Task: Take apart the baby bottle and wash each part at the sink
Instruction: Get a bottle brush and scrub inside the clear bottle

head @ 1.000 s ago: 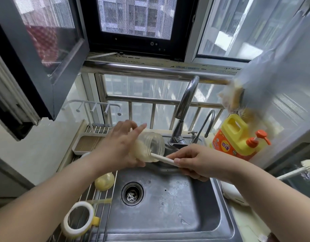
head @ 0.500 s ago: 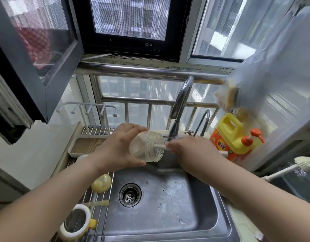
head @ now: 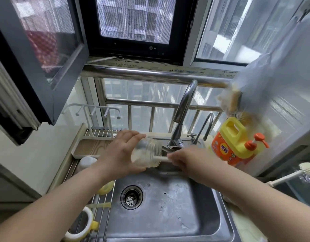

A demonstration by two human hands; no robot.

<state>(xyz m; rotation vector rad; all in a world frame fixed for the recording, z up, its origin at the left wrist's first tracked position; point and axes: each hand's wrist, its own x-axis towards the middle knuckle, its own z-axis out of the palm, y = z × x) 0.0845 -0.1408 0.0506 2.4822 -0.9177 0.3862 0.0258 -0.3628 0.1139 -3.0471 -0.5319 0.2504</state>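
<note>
My left hand (head: pixel 118 155) grips the clear bottle body (head: pixel 147 152) on its side above the steel sink (head: pixel 168 206), mouth facing right. My right hand (head: pixel 185 160) holds the white handle of a bottle brush (head: pixel 161 158); the brush head is inside the bottle. On the wire rack at the left lie the yellowish nipple (head: pixel 106 187), the white collar ring with a yellow tab (head: pixel 82 227) and a white cap (head: pixel 87 162).
The faucet (head: pixel 183 110) arches over the sink behind my hands, with a smaller tap (head: pixel 205 126) beside it. A yellow and orange detergent jug (head: pixel 236 144) stands at the right. Another white brush (head: pixel 301 172) lies at the far right. A drain (head: pixel 131 197) sits in the basin.
My right hand has pushed the brush deeper into the bottle, so less handle shows. Both hands have shifted slightly up and back toward the faucet.
</note>
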